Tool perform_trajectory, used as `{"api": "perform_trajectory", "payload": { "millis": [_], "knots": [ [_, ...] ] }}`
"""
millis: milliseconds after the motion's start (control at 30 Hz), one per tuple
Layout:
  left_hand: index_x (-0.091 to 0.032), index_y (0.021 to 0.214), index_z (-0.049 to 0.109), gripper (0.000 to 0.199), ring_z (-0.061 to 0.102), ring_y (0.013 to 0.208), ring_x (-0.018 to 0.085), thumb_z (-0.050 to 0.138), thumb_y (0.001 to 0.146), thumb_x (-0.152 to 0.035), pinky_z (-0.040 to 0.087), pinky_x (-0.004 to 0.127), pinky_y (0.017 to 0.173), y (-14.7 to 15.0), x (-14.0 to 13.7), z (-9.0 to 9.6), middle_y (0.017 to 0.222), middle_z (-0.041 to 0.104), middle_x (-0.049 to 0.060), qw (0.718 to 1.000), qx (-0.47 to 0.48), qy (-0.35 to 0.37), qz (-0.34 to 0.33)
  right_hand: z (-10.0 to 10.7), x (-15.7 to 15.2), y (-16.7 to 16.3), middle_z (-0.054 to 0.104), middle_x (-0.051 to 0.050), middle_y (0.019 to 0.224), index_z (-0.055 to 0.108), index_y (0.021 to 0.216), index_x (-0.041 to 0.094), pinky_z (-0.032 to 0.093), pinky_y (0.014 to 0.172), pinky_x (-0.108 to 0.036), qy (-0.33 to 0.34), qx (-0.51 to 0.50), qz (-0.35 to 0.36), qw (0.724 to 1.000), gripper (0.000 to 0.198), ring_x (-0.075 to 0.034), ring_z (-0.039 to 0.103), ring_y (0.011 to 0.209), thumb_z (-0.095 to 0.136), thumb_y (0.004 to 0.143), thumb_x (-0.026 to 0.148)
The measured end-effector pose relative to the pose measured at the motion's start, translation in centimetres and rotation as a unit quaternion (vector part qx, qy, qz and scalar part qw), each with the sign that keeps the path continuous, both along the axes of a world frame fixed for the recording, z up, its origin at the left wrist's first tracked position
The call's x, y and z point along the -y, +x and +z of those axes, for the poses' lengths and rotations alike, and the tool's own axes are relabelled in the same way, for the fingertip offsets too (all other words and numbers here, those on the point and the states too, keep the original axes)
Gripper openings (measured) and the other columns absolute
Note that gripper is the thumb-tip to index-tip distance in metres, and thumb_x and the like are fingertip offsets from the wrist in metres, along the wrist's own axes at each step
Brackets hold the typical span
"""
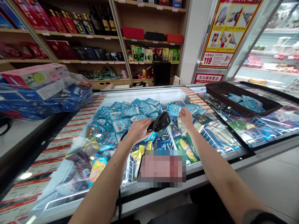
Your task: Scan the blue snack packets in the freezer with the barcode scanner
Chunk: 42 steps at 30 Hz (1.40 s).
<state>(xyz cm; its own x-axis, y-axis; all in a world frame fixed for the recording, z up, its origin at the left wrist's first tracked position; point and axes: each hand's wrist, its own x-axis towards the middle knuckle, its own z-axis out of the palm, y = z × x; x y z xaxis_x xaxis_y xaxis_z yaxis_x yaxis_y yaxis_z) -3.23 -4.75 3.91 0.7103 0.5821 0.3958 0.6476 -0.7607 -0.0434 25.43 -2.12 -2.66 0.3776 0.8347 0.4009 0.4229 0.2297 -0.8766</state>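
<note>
My left hand [138,130] is wrapped round the handle of a black barcode scanner [161,122], whose head points right. Between the closed fingers of my right hand [186,117] is the edge of a light-blue packet [174,109], its white barcode label facing up. Many similar blue packets [121,124] lie heaped on the glass freezer top, left of and beyond the scanner. A few more blue packets [195,109] lie just right of my right hand.
A brown basket [219,96] with blue packets stands at the right on the freezer. Plastic-wrapped boxes [39,90] are stacked at the left. A blurred-out flat object [161,169] lies near the front edge. Shelves of goods [81,34] line the back.
</note>
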Motion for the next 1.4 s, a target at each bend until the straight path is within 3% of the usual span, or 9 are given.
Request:
{"api": "perform_trajectory", "payload": {
  "millis": [100,300,567,700,800,867,1033,1233,1400],
  "knots": [
    [-0.022,0.114,0.053,0.034,0.063,0.09,0.02,0.048,0.081,-0.028,0.044,0.028,0.062,0.0,0.0,-0.1,0.106,0.066,0.003,1.0,-0.004,-0.001,0.01,0.1,0.2,0.2,0.052,0.002,0.06,0.054,0.093,0.018,0.05,0.06,-0.032,-0.005,0.002,-0.039,0.999,0.022,-0.016,0.055,0.058,0.048,0.076,0.031],
    [-0.022,0.114,0.053,0.034,0.062,0.09,0.021,0.048,0.081,-0.03,0.044,0.029,0.062,-0.1,-0.1,-0.1,0.107,0.065,0.005,0.999,-0.006,0.003,0.052,-0.3,0.3,0.6,0.051,0.001,0.062,0.043,0.122,0.01,0.048,0.065,-0.034,-0.003,-0.011,-0.117,0.993,0.047,-0.021,0.062,0.064,0.044,0.08,0.031],
    [-0.023,0.114,0.054,0.034,0.062,0.089,0.022,0.047,0.082,-0.034,0.044,0.029,0.063,-0.4,-0.3,-0.2,0.104,0.065,0.006,0.994,0.004,0.004,0.105,-1.1,-0.5,1.0,0.061,-0.011,0.099,0.025,0.134,0.012,0.051,0.076,-0.039,0.021,-0.033,-0.129,0.991,0.06,-0.022,0.063,0.085,0.043,0.079,0.031],
    [-0.023,0.114,0.054,0.034,0.062,0.09,0.023,0.047,0.082,-0.034,0.044,0.03,0.062,-0.4,-0.4,-0.2,0.105,0.065,0.006,0.995,-0.003,0.006,0.1,-0.7,-0.1,0.9,0.053,-0.018,0.12,0.026,0.135,0.011,0.042,0.092,-0.045,-0.007,0.035,-0.18,0.983,0.065,-0.026,0.056,0.105,0.048,0.078,0.034],
    [-0.023,0.115,0.054,0.035,0.062,0.091,0.024,0.047,0.082,-0.034,0.044,0.03,0.061,-0.5,-0.4,-0.3,0.105,0.065,0.006,0.995,-0.01,0.004,0.099,0.1,0.7,0.5,0.038,-0.022,0.135,0.027,0.136,0.01,0.031,0.101,-0.049,-0.026,0.09,-0.247,0.964,0.07,-0.031,0.038,0.124,0.051,0.077,0.037],
    [-0.023,0.115,0.053,0.035,0.062,0.09,0.024,0.047,0.082,-0.034,0.043,0.03,0.06,-0.5,-0.4,-0.3,0.105,0.065,0.006,0.995,-0.011,0.004,0.103,0.6,1.3,0.2,0.032,-0.02,0.139,0.036,0.132,0.012,0.024,0.105,-0.051,-0.017,0.137,-0.27,0.953,0.061,-0.031,0.028,0.13,0.05,0.078,0.038],
    [-0.022,0.115,0.053,0.035,0.062,0.087,0.023,0.046,0.083,-0.033,0.042,0.03,0.058,-0.5,-0.4,-0.3,0.105,0.065,0.006,0.994,-0.006,0.007,0.107,1.5,2.1,-1.4,0.047,-0.012,0.126,0.062,0.103,0.019,0.025,0.103,-0.05,-0.005,0.249,-0.175,0.953,0.034,-0.03,0.033,0.122,0.045,0.085,0.042],
    [-0.023,0.116,0.054,0.036,0.062,0.087,0.024,0.047,0.082,-0.034,0.043,0.03,0.06,-0.5,-0.4,-0.2,0.106,0.065,0.007,0.993,-0.004,0.011,0.113,2.1,2.9,-3.7,0.058,-0.014,0.105,0.066,0.091,0.019,0.035,0.093,-0.046,-0.074,0.345,-0.04,0.935,0.052,-0.031,0.046,0.107,0.045,0.08,0.065],
    [-0.023,0.115,0.054,0.036,0.062,0.088,0.023,0.047,0.081,-0.033,0.045,0.03,0.063,-0.4,-0.3,-0.2,0.105,0.065,0.007,0.994,-0.001,0.002,0.112,2.4,3.5,-4.2,0.055,-0.015,0.11,0.063,0.1,0.018,0.035,0.091,-0.05,-0.096,0.396,0.005,0.913,0.07,-0.035,0.045,0.108,0.058,0.06,0.076]
  ]
}}
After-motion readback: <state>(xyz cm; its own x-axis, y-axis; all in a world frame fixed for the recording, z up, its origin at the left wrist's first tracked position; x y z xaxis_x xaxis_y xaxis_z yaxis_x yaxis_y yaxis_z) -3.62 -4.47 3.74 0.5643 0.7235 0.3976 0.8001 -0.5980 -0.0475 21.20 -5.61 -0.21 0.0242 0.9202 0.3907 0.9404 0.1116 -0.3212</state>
